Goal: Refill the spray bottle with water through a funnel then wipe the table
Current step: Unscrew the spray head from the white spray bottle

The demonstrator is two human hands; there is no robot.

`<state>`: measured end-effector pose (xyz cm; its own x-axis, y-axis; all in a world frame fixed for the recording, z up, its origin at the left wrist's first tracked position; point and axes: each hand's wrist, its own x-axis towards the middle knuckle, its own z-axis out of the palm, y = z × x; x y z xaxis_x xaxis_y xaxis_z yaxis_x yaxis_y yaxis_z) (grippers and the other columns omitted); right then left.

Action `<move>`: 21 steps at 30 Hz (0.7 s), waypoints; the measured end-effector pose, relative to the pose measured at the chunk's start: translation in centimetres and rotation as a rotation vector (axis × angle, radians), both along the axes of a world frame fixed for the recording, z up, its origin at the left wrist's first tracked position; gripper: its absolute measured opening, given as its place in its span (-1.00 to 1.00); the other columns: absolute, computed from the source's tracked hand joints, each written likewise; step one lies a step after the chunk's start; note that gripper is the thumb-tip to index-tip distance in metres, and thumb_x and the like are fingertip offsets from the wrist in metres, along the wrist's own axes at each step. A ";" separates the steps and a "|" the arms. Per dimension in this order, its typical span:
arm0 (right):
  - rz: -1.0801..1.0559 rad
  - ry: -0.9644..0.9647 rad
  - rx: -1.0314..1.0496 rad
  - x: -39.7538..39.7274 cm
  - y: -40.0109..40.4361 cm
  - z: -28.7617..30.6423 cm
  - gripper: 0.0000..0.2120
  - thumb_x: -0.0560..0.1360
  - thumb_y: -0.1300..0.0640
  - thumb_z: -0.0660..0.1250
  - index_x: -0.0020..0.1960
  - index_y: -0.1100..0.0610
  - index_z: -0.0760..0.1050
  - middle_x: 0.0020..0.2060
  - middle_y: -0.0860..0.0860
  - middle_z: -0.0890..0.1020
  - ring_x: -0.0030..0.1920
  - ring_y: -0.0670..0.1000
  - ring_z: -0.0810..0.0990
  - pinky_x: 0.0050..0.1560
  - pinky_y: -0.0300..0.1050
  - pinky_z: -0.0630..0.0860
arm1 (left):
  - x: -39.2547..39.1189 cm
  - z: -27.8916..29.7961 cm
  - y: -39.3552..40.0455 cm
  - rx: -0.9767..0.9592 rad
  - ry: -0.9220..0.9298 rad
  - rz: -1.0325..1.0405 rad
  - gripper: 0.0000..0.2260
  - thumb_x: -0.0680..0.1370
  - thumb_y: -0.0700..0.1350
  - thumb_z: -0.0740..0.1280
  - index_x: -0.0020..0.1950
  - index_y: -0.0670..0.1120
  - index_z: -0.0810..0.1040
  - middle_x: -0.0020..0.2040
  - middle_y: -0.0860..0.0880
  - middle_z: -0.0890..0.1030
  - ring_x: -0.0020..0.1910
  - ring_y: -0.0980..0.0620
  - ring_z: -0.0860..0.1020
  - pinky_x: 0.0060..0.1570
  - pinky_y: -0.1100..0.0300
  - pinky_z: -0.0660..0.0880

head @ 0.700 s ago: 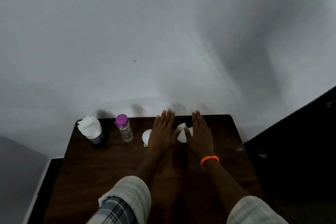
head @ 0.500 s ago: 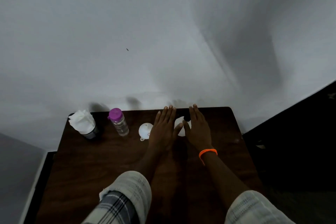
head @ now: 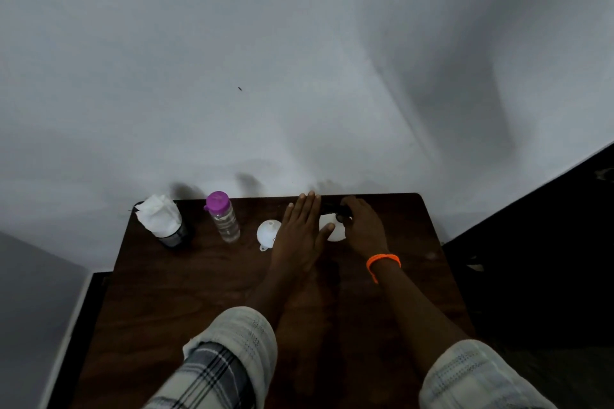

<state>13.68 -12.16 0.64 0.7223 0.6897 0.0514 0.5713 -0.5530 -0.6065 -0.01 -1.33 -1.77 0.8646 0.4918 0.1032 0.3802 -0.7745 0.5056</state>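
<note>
Hands first: my left hand lies flat, fingers straight and together, its thumb touching the white body of the spray bottle to steady it. My right hand is curled over the bottle's dark top, fingers wrapped round it, which I take to be the grip for twisting the sprayer head off; how firmly I hold it cannot be told from here, since my own hand hides most of the head.

The bottle stands between my hands near the far edge of the table, close to the wall. The funnel sits just left of my left hand, spout up, within easy reach for the moment the neck is open. Further left stands the water bottle, upright, purple cap on, so nothing has been poured yet. At the far left corner a cup holds the tissue, kept well apart from the pouring so it stays dry for wiping.

Judging by this, I am at the opening step, with filling and wiping both ahead.
</note>
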 end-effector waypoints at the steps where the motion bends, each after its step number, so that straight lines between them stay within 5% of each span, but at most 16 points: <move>1: 0.012 0.018 0.013 -0.1 -0.1 0.6 -0.76 0.50 0.25 0.39 0.15 0.07 0.53 0.04 0.00 0.61 0.06 0.06 0.59 0.01 0.00 0.56 | -0.3 0.1 0.0 -0.027 -0.003 0.004 -0.29 0.64 0.35 -0.15 0.67 -0.05 0.01 0.68 -0.01 -0.01 0.65 0.07 -0.14 0.63 0.00 -0.09; 5: 0.087 0.091 0.083 -1.2 -0.5 3.8 -0.81 0.48 0.25 0.44 0.02 0.05 0.52 -0.08 -0.06 0.63 -0.05 -0.05 0.59 -0.06 -0.22 0.47 | -2.1 -0.2 -0.6 -0.131 0.045 0.003 -0.20 0.60 0.43 0.01 0.67 0.00 -0.12 0.68 0.03 -0.13 0.65 0.08 -0.18 0.63 -0.04 -0.05; 8: 0.082 0.273 0.157 -2.4 -0.8 6.3 -0.84 0.45 0.26 0.49 -0.02 0.09 0.60 -0.16 -0.06 0.71 -0.08 -0.10 0.67 -0.04 -0.19 0.58 | -3.4 -0.1 -1.2 -0.249 0.069 0.001 -0.03 0.48 0.51 0.18 0.67 0.03 -0.16 0.68 0.03 -0.15 0.65 0.01 -0.02 0.58 -0.09 0.15; 11: 0.064 0.495 0.244 -3.1 -1.0 8.0 -0.83 0.44 0.28 0.52 -0.01 0.11 0.65 -0.19 0.05 0.75 -0.12 0.02 0.75 -0.03 0.06 0.68 | -5.3 0.9 -2.2 -0.404 0.035 0.101 0.14 0.35 0.50 0.37 0.66 0.02 -0.18 0.68 0.02 0.00 0.60 -0.03 0.16 0.52 -0.07 0.29; 14: 0.057 0.630 0.348 -3.8 -1.1 9.6 -0.82 0.44 0.29 0.54 0.01 0.15 0.67 -0.09 0.16 0.75 -0.05 0.11 0.73 0.03 0.08 0.65 | -7.3 1.9 -3.3 -0.614 -0.004 0.188 0.32 0.13 0.59 0.40 0.66 0.06 -0.16 0.60 0.06 0.25 0.55 0.05 0.26 0.51 -0.02 0.27; 16: 0.049 0.719 0.408 -4.3 -1.2 10.6 -0.82 0.45 0.30 0.53 0.04 0.20 0.66 -0.02 0.23 0.72 -0.01 0.15 0.72 0.07 0.13 0.65 | -7.9 2.9 -3.7 -0.693 -0.027 0.240 0.27 0.09 0.59 0.43 0.64 0.13 -0.02 0.50 0.14 0.35 0.44 0.15 0.37 0.47 0.09 0.34; 19: 0.043 0.807 0.477 -5.3 -1.2 11.6 -0.84 0.46 0.29 0.52 0.03 0.21 0.66 -0.02 0.20 0.72 0.03 0.16 0.72 0.14 0.22 0.64 | -9.1 4.9 -4.5 -0.680 -0.125 0.262 -0.01 0.19 0.30 0.63 0.51 0.06 0.30 0.28 0.19 0.53 0.23 0.23 0.52 0.16 0.39 0.45; 21: 0.009 0.873 0.536 -6.3 -1.1 11.9 -0.83 0.45 0.31 0.53 0.02 0.19 0.66 -0.09 0.13 0.72 0.00 0.15 0.72 0.16 0.26 0.61 | -9.8 6.1 -5.0 -0.609 -0.173 0.287 -0.05 0.16 0.25 0.66 0.45 0.00 0.37 0.20 0.18 0.53 0.19 0.19 0.53 0.12 0.33 0.50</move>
